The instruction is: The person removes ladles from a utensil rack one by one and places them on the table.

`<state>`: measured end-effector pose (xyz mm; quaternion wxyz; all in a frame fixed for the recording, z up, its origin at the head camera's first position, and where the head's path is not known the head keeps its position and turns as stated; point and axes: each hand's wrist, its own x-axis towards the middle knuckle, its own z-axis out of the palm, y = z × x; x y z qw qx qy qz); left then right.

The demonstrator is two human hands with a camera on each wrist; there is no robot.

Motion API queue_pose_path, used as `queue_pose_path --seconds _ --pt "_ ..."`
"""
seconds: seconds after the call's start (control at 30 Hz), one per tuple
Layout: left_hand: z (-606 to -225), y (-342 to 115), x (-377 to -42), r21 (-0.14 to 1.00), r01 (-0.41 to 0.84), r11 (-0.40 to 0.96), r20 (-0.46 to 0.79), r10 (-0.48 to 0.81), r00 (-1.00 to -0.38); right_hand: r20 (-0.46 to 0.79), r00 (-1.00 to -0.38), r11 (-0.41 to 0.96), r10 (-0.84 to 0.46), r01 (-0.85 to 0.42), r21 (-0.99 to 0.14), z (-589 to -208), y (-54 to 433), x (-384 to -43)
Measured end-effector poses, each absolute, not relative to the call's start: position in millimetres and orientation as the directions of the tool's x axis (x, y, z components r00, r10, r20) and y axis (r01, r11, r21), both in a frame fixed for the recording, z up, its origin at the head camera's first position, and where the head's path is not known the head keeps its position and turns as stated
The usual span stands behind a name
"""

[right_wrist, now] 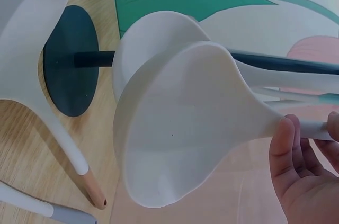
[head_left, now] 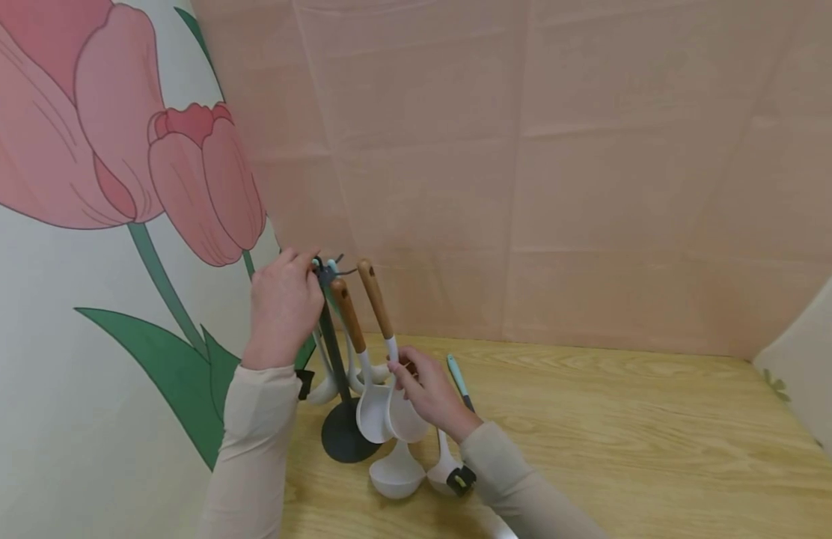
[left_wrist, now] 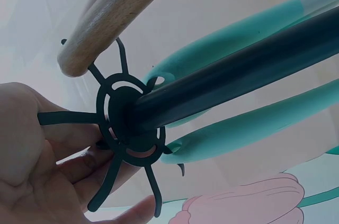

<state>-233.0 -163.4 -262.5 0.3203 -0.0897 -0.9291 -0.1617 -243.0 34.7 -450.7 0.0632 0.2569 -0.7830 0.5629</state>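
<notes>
My right hand (head_left: 426, 385) pinches the white neck of a ladle (right_wrist: 175, 123) with a wooden handle, held upright beside the stand. The handle's top (head_left: 374, 296) is near a hook; whether it hangs there I cannot tell. A second wooden-handled ladle (head_left: 373, 413) hangs on the dark utensil stand (head_left: 349, 434), just left of the held one. At the stand's top, my left hand (head_left: 286, 307) grips the hook ring (left_wrist: 124, 118), fingers partly hidden behind it. Utensils with mint handles (left_wrist: 254, 131) hang from other hooks.
A white ladle (head_left: 397, 475) lies on the wooden table in front of the stand. To its right lies another white ladle (head_left: 444, 453), near a mint handle (head_left: 458, 374). A tulip-painted wall (head_left: 207, 187) is close on the left; a pink cloth (head_left: 591, 187) hangs behind.
</notes>
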Motion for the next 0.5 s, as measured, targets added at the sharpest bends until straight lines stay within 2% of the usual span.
queue_pose_path --seconds 0.5 --pt "-262.6 -163.6 -233.0 0.249 0.281 0.927 0.630 0.065 -0.774 0.394 -0.870 0.229 -0.296 -0.465 -0.855 -454.9 43.4 -242.6"
